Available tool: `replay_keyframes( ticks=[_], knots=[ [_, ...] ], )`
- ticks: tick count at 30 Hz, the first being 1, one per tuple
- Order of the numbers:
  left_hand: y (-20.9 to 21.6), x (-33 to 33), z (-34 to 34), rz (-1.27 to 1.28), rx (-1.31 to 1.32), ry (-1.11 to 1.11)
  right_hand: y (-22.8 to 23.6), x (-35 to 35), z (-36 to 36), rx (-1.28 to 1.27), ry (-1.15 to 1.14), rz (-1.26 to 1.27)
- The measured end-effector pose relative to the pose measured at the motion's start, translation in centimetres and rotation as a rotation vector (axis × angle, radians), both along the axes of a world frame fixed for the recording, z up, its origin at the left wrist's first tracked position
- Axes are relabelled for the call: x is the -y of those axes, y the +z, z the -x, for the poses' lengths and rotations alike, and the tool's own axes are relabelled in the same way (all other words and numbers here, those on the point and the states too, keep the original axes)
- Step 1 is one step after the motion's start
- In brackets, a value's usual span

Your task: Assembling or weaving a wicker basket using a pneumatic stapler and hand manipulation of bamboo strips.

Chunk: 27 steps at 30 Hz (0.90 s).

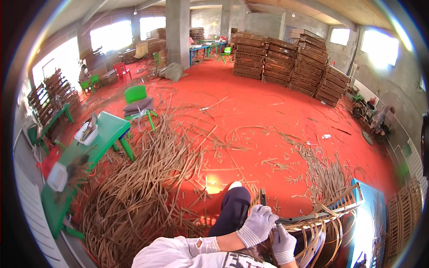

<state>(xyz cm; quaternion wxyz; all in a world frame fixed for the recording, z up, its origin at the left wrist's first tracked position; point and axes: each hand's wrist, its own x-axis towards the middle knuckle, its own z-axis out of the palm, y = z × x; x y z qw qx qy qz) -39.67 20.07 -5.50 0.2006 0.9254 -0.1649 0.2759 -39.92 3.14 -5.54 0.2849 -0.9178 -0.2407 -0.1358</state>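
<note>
An unfinished wicker basket (322, 217) lies at the lower right, with curved brown strands hanging loose from its side and a dark strip along its rim. My left hand (258, 224), in a white-and-grey striped knit glove, is closed at the rim's near-left corner. Just below it, my right hand (283, 244), gloved alike, has its fingers bent and pressed against the same corner. Whatever small strand lies between the fingertips is hidden. A dark-topped upright piece (262, 196) rises just beyond my left hand.
Loose cane strips (134, 192) form a big heap at left, beside a green table (105, 134) holding a white tray (86, 134). A green chair (136, 100) carries a cushion. Offcuts litter the red floor (263, 116). Stacked wicker crates (279, 62) stand far back; a blue panel (368, 219) is right.
</note>
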Motion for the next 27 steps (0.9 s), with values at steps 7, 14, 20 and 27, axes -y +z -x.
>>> replay_keyframes(
  ticks=[7,14,20,27],
  knots=[
    [0.1,0.0,0.1,-0.001,-0.02,0.011,1.8,-1.2,-0.1,-0.65,-0.078,-0.443],
    [-0.1,0.0,0.0,-0.003,-0.031,-0.011,-0.1,-1.2,-1.2,-0.814,0.013,-0.734],
    [-0.2,0.0,0.0,-0.012,-0.022,-0.004,0.9,-1.6,-1.1,-0.872,-0.02,-0.666],
    [-0.6,-0.1,-0.2,-0.007,0.004,-0.015,-2.0,-0.7,-2.3,-1.029,-0.039,-0.797]
  ],
)
